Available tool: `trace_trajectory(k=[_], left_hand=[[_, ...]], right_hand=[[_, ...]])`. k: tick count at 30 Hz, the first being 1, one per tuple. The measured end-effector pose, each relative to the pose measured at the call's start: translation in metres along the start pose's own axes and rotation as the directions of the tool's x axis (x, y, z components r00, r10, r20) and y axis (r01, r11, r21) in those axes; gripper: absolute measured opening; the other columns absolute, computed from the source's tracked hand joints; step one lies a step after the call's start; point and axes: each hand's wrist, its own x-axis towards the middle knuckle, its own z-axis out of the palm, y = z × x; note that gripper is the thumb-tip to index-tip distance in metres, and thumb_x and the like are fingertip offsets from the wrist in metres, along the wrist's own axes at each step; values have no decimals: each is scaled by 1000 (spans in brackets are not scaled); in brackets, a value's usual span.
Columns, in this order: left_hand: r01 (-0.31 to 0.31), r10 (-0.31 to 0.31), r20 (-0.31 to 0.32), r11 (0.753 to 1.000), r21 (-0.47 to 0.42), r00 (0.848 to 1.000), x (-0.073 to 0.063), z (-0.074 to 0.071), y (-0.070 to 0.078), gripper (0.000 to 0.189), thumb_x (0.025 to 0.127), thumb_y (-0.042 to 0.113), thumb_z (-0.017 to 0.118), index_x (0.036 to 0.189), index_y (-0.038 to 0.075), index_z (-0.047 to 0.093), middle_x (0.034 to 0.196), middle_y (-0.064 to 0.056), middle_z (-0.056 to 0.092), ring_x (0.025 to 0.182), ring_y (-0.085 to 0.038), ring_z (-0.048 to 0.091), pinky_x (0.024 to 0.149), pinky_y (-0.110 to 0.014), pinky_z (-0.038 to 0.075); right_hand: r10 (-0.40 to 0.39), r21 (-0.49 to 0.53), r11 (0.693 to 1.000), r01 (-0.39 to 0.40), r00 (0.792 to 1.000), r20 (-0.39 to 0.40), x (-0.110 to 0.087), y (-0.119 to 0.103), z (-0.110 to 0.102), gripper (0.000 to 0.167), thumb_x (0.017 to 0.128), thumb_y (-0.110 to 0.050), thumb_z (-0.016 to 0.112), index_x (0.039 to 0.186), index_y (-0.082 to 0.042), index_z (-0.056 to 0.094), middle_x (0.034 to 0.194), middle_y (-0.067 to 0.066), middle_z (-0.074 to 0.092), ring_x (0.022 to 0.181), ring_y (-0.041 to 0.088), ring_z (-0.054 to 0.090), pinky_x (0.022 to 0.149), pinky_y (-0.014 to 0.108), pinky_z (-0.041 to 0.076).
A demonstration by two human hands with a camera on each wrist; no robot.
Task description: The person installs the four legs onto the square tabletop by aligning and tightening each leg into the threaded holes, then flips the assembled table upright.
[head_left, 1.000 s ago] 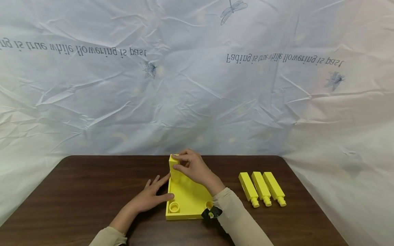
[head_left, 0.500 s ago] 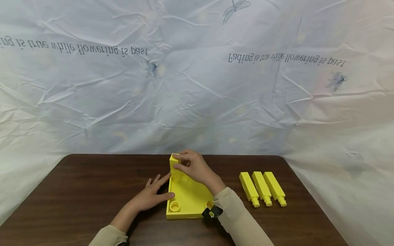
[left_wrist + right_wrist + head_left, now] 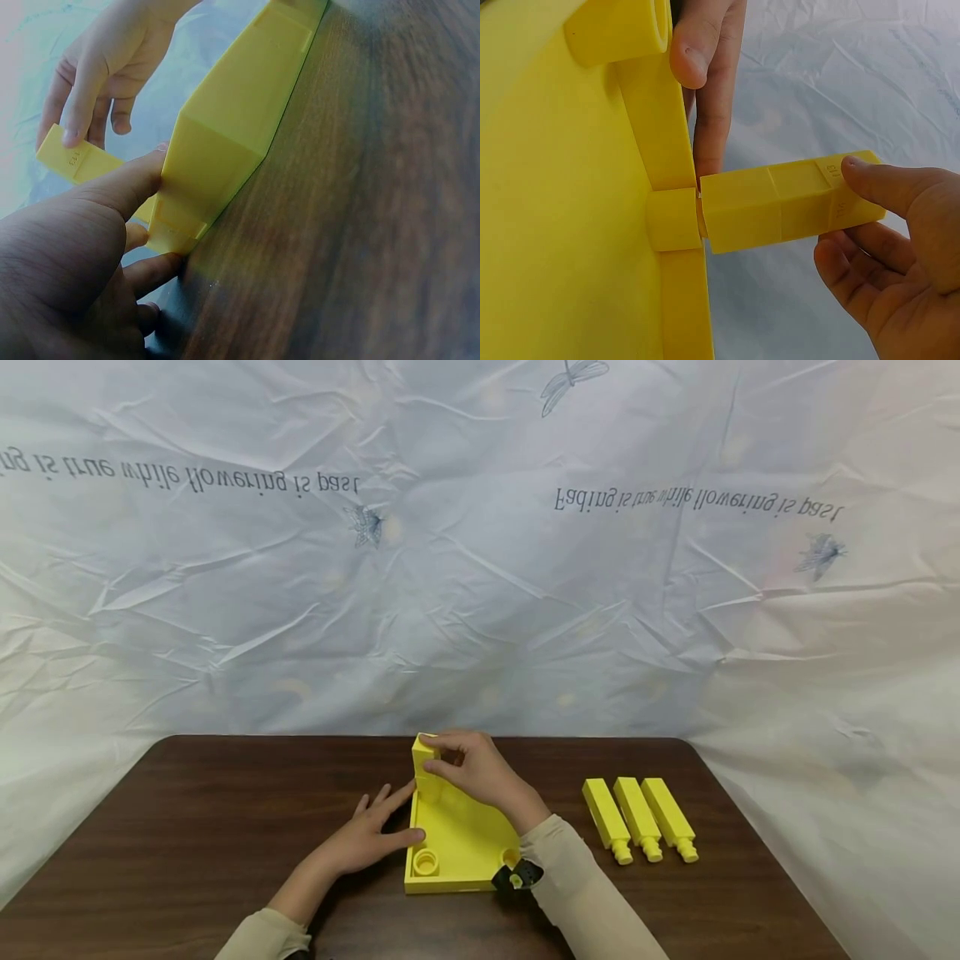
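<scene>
A yellow panel (image 3: 465,843) with a raised rim and round corner sockets lies on the table. At its far left corner a square yellow leg (image 3: 765,202) stands upright, its lower end in the socket (image 3: 676,219) with a thin gap showing. My right hand (image 3: 487,772) pinches this leg near its top between thumb and fingers. My left hand (image 3: 360,843) rests along the panel's left side, fingers spread and thumb on the rim. In the left wrist view its fingertips touch the panel's outer edge, close beside the leg.
Three more yellow legs with ridged ends, a left one (image 3: 607,822), a middle one (image 3: 637,820) and a right one (image 3: 669,820), lie on the brown table (image 3: 247,818) at the right. A printed white sheet (image 3: 480,568) hangs behind the table.
The right hand's fingers and knuckles shift slightly at the top of the leg. The panel, the left hand and the three lying legs keep their places.
</scene>
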Motion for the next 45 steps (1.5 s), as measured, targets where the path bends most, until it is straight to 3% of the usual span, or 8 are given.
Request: trace_trajectory(k=[8, 15, 24, 27, 29, 31, 34, 45], left_hand=[[-3, 3, 1, 1000, 7, 1000, 0, 0, 0, 85, 104, 46, 67, 170, 17, 24, 172, -21, 22, 159, -48, -5, 119, -76, -10], [-8, 8, 1, 1000, 10, 1000, 1, 0, 0, 86, 103, 48, 68, 170, 17, 24, 172, -20, 23, 159, -48, -4, 120, -74, -10], [-1, 1, -2, 1000, 13, 1000, 0, 0, 1, 85, 104, 46, 68, 170, 18, 23, 172, -22, 21, 159, -48, -6, 118, -77, -9], [7, -7, -5, 1000, 14, 1000, 0, 0, 1, 86, 103, 47, 68, 171, 19, 23, 173, -22, 20, 159, -48, -7, 118, -78, -8], [7, -7, -5, 1000, 14, 1000, -1, -1, 1, 86, 103, 47, 68, 171, 18, 23, 173, -22, 20, 159, -48, -7, 118, -78, -8], [9, -9, -5, 1000, 13, 1000, -1, -1, 1, 86, 103, 48, 68, 171, 19, 23, 173, -22, 20, 159, -48, -7, 118, -79, -7], [14, -14, -4, 1000, 11, 1000, 0, -1, 1, 87, 103, 48, 68, 171, 20, 22, 173, -21, 19, 159, -48, -7, 117, -79, -6], [6, -6, 1, 1000, 19, 1000, 0, -2, 2, 86, 103, 48, 68, 171, 19, 23, 173, -22, 20, 159, -48, -7, 117, -79, -7]], right_hand=[[23, -1, 1000, -23, 1000, -16, 0, -1, 1, 41, 100, -16, 75, 140, -9, 70, 133, 8, 72, 73, 11, 54, 63, 25, 49], [13, 14, 1000, -13, 999, -30, 1, -1, 2, 41, 99, -14, 77, 139, -7, 70, 124, 6, 74, 66, 11, 51, 59, 25, 48], [21, 21, 1000, -20, 999, -26, 1, -2, 1, 41, 99, -15, 77, 138, -7, 71, 142, 14, 66, 69, 13, 55, 60, 24, 48], [27, 20, 999, -26, 999, -21, 1, -2, 1, 40, 99, -16, 77, 138, -8, 71, 148, 15, 62, 78, 16, 63, 62, 27, 48], [32, 19, 999, -32, 999, -15, 0, -2, 1, 39, 99, -17, 77, 137, -9, 72, 148, 12, 62, 98, 19, 70, 74, 29, 56], [38, 22, 999, -38, 999, -9, 0, -2, 1, 39, 99, -18, 77, 137, -10, 72, 148, 9, 63, 122, 21, 67, 92, 35, 58], [46, 32, 998, -46, 999, -1, 1, -2, 0, 39, 99, -17, 77, 137, -9, 72, 146, 6, 64, 139, 24, 58, 112, 45, 49], [61, 28, 998, -60, 998, -25, 2, -2, 2, 37, 98, -15, 78, 134, -8, 74, 141, 6, 68, 135, 25, 61, 111, 46, 50]])
